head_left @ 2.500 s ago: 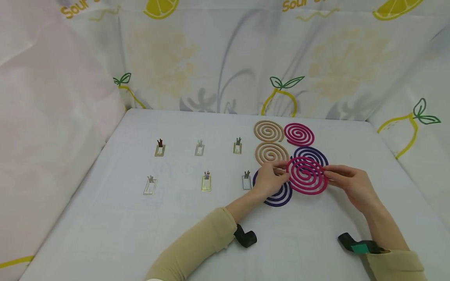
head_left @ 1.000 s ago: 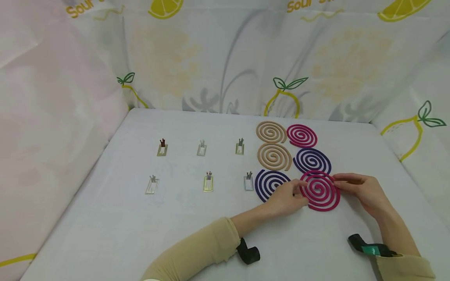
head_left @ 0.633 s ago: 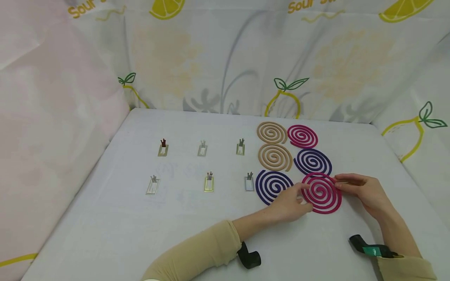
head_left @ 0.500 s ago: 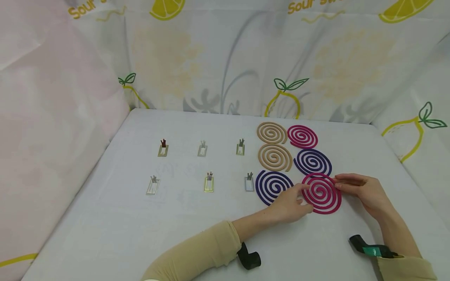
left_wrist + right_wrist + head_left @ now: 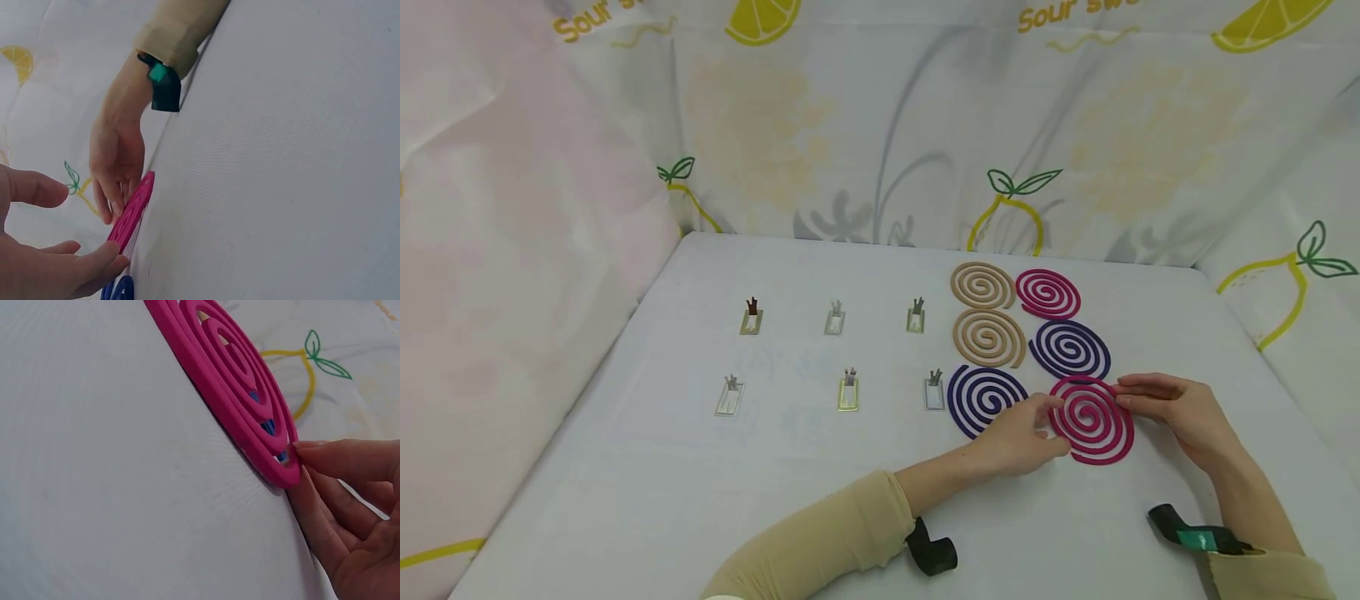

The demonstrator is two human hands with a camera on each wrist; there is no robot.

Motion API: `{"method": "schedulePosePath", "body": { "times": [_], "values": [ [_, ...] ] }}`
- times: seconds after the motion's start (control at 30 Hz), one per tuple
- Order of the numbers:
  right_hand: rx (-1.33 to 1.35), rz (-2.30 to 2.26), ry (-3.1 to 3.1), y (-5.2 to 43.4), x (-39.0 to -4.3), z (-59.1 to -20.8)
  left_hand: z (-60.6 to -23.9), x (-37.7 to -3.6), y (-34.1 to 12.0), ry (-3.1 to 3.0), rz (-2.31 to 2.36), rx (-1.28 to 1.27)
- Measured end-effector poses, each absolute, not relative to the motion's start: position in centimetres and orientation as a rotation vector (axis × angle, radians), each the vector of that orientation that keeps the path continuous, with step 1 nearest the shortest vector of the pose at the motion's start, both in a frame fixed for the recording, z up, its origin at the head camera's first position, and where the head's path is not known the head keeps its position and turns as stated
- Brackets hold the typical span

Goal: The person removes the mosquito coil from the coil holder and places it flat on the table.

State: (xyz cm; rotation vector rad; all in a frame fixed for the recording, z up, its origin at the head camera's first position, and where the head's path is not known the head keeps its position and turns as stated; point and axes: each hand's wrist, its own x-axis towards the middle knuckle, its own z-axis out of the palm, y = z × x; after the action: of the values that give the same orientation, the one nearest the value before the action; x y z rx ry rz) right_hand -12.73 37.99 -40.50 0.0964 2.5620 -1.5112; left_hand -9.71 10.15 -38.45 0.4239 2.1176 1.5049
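A pink mosquito coil (image 5: pixel 1091 421) is at the front right of the white table, its far edge meeting the purple-blue coil (image 5: pixel 1070 349) behind it. My right hand (image 5: pixel 1176 412) pinches its right rim between thumb and fingers, as the right wrist view shows on the same pink coil (image 5: pixel 250 419). At the left rim my left hand (image 5: pixel 1018 437) has thumb and fingers spread apart; the fingertips lie at the edge, and I cannot tell whether they touch it. Part of another purple-blue coil (image 5: pixel 970 398) is hidden beneath my left hand.
Two tan coils (image 5: pixel 988 337) and another pink coil (image 5: pixel 1048 293) lie farther back. To the left stand several small metal coil stands (image 5: pixel 847 393) in two rows, each a flat frame with upright prongs. A printed cloth (image 5: pixel 880 125) rises behind the table (image 5: pixel 662 492).
The pink coil has come down and toward the front right, off most of the purple-blue coil behind. My left hand has loosened from its rim; my right hand keeps its pinch.
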Motion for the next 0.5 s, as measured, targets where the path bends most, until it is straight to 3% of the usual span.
{"method": "schedulePosePath", "body": {
  "times": [0.5],
  "values": [
    [0.092, -1.464, 2.571, 38.16, -12.73, -40.55, -38.59, -9.77, 10.13, 2.127, 1.507, 0.436]
  ]
}}
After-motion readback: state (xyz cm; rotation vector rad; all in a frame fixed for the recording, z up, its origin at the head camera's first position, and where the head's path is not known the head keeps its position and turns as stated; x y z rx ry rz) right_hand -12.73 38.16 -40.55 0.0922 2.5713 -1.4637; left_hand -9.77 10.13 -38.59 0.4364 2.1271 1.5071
